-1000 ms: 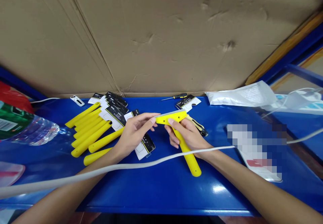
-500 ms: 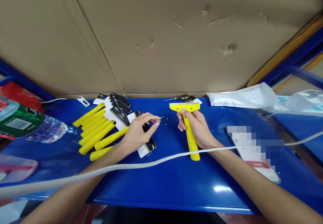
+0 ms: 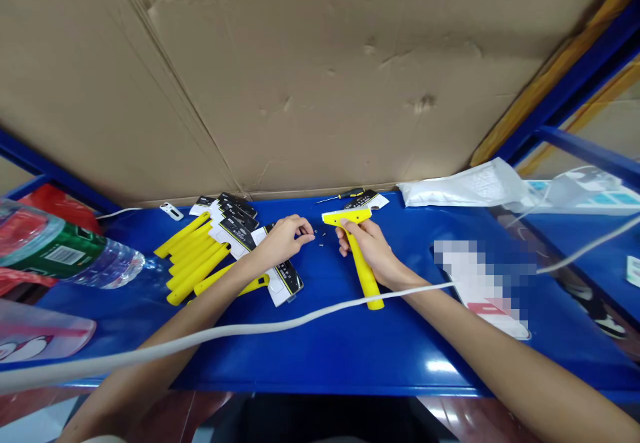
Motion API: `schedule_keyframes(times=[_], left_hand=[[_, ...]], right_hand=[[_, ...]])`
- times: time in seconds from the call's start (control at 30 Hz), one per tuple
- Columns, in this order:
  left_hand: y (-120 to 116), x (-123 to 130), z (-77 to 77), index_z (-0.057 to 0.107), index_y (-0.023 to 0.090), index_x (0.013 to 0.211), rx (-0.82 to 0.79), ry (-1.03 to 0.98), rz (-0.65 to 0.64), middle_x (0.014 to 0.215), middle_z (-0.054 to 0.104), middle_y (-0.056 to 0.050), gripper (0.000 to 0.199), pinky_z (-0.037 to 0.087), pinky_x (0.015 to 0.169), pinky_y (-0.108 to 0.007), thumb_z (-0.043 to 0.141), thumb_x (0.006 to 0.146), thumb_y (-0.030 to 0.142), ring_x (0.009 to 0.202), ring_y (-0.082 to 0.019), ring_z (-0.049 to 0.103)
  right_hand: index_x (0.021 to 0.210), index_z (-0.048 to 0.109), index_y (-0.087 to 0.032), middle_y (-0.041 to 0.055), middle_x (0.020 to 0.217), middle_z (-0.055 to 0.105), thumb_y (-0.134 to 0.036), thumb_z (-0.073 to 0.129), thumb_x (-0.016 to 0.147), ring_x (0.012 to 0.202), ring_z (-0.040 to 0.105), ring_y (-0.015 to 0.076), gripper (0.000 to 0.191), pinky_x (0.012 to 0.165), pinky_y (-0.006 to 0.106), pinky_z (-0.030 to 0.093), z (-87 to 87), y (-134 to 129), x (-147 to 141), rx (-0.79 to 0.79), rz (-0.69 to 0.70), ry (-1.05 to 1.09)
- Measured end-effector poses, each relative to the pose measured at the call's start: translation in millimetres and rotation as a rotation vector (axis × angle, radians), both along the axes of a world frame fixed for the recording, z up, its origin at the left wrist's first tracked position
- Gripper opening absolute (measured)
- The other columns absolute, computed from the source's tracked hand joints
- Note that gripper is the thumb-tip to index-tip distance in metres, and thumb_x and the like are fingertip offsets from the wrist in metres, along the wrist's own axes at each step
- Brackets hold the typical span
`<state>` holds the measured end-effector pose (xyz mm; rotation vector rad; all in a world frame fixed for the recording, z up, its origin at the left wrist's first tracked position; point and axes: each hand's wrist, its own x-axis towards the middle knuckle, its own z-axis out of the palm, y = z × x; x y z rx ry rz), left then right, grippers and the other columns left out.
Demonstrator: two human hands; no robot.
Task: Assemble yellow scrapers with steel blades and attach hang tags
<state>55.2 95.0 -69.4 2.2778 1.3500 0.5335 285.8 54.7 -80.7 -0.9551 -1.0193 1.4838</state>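
Observation:
My left hand (image 3: 283,240) has its fingertips pinched together just beside several tiny metal screws (image 3: 320,236) lying on the blue table (image 3: 400,343), and nothing shows between the fingers. My right hand (image 3: 363,246) grips the handle of a yellow plastic scraper (image 3: 364,273), whose metal-edged head (image 3: 347,216) points away from me. A heap of yellow plastic handles (image 3: 193,256) lies left of my left hand, partly under that forearm. Black-and-white card packaging (image 3: 233,230) is spread beside them.
A small screwdriver (image 3: 340,195) and a packaging card (image 3: 367,200) lie at the table's back edge, against a cardboard sheet (image 3: 300,76). A water bottle (image 3: 80,256) lies at left, a white plastic bag (image 3: 463,186) at back right. A white cable (image 3: 250,326) crosses above my forearms.
The scraper has turned from tilted, with my left fingers at its head, to head-away in my right hand. My left hand has let go of it and now pinches beside the screws.

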Motion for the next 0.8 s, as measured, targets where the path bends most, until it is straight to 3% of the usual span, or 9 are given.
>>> schedule_keyframes(times=[0.17, 0.33, 0.43, 0.53, 0.67, 0.8], left_hand=[[-6, -4, 7.4, 0.077, 0.022, 0.094, 0.02, -0.024, 0.012, 0.102, 0.079, -0.007, 0.007, 0.054, 0.095, -0.043, 0.076, 0.1, 0.025, 0.099, -0.027, 0.072], [-34, -10, 17.3, 0.079, 0.024, 0.1, 0.12, -0.351, 0.084, 0.114, 0.078, -0.007, 0.011, 0.054, 0.099, -0.041, 0.076, 0.105, 0.033, 0.111, -0.025, 0.072], [-47, -7, 16.2, 0.081, 0.024, 0.099, 0.113, -0.492, 0.052, 0.121, 0.078, -0.008, 0.009, 0.052, 0.11, -0.042, 0.082, 0.101, 0.033, 0.118, -0.025, 0.072], [-52, -2, 12.0, 0.083, 0.024, 0.097, 0.085, -0.542, 0.01, 0.116, 0.078, -0.007, 0.007, 0.053, 0.109, -0.041, 0.085, 0.099, 0.031, 0.113, -0.023, 0.073], [-51, -2, 8.1, 0.083, 0.023, 0.094, -0.053, -0.635, 0.015, 0.104, 0.081, -0.006, 0.009, 0.055, 0.096, -0.038, 0.088, 0.096, 0.03, 0.1, -0.021, 0.073], [-49, -4, 12.2, 0.083, 0.021, 0.1, -0.354, -0.788, 0.071, 0.103, 0.083, -0.006, 0.024, 0.055, 0.09, -0.036, 0.097, 0.084, 0.031, 0.095, -0.02, 0.074]], right_hand=[[0.089, 0.065, -0.019, 0.0002, 0.082, 0.067, -0.054, 0.083, 0.089, 0.062, 0.06, 0.0126, 0.039, 0.058, 0.03, 0.051, 0.7, -5, -2, -0.045, 0.058, 0.015], [0.088, 0.066, -0.018, -0.0005, 0.08, 0.067, -0.053, 0.087, 0.086, 0.058, 0.06, 0.0125, 0.04, 0.054, 0.03, 0.052, 6.3, -14, -9, -0.102, 0.145, 0.037], [0.085, 0.069, -0.017, 0.0004, 0.079, 0.067, -0.054, 0.09, 0.083, 0.057, 0.059, 0.0126, 0.044, 0.052, 0.03, 0.052, 10.9, -22, -14, -0.134, 0.228, 0.05], [0.085, 0.069, -0.017, -0.0006, 0.077, 0.065, -0.054, 0.091, 0.085, 0.055, 0.058, 0.0112, 0.043, 0.05, 0.028, 0.051, 13.3, -29, -17, -0.159, 0.291, 0.067], [0.084, 0.068, -0.017, -0.0027, 0.069, 0.06, -0.054, 0.086, 0.092, 0.051, 0.055, 0.0095, 0.042, 0.048, 0.025, 0.049, 12.7, -32, -17, -0.174, 0.34, 0.033], [0.087, 0.068, -0.017, -0.0016, 0.074, 0.062, -0.055, 0.087, 0.092, 0.054, 0.053, 0.0089, 0.043, 0.047, 0.023, 0.049, 14.8, -32, -15, -0.167, 0.4, 0.03]])
